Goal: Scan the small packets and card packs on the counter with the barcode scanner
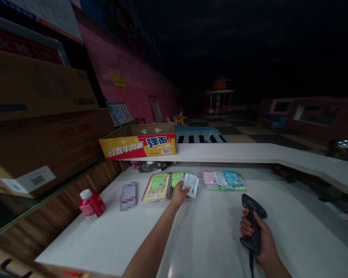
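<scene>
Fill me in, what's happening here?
A person stands at a white counter. Their right hand grips a black handheld barcode scanner. Their left hand touches a white sachet, beside a stack of green and yellow packets. More packets lie further right, a red bottle sits to the left, and a printed noodle carton rests on the raised ledge.
</scene>
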`<state>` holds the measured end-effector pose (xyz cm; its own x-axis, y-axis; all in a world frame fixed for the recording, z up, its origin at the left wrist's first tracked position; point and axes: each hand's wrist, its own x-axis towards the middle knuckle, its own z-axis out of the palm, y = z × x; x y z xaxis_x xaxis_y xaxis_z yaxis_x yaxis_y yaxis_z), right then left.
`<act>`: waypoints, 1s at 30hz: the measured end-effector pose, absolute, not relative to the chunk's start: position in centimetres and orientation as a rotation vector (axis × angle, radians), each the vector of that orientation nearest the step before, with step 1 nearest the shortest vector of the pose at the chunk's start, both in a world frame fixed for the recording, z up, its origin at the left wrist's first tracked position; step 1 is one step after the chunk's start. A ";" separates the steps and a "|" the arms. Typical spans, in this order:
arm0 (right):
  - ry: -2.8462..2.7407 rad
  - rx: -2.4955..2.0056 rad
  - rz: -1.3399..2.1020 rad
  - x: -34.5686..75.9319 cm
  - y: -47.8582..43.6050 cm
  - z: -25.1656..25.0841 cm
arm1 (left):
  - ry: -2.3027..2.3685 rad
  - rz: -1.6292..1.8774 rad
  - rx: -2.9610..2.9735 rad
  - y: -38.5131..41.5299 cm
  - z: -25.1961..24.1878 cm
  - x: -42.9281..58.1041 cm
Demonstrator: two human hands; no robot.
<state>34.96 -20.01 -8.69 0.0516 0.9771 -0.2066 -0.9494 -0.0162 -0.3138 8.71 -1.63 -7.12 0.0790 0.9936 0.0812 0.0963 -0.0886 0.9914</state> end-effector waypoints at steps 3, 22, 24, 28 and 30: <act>-0.104 -0.445 1.540 34.8 -20.4 -8.6 | 1.119 1.225 1.368 -3.2 -9.6 8.5; -1.072 -1.400 1.412 27.7 -23.7 -3.3 | 1.154 1.314 1.454 -4.0 -11.1 8.2; -1.166 -1.425 1.376 27.3 -23.8 -3.5 | 1.157 1.319 1.439 -4.1 -10.9 8.3; -1.228 -1.458 1.332 27.0 -23.9 -3.5 | 1.177 1.317 1.435 -4.6 -10.1 8.3; -1.212 -1.457 1.325 27.0 -24.1 -3.3 | 1.200 1.314 1.469 -4.9 -9.6 8.2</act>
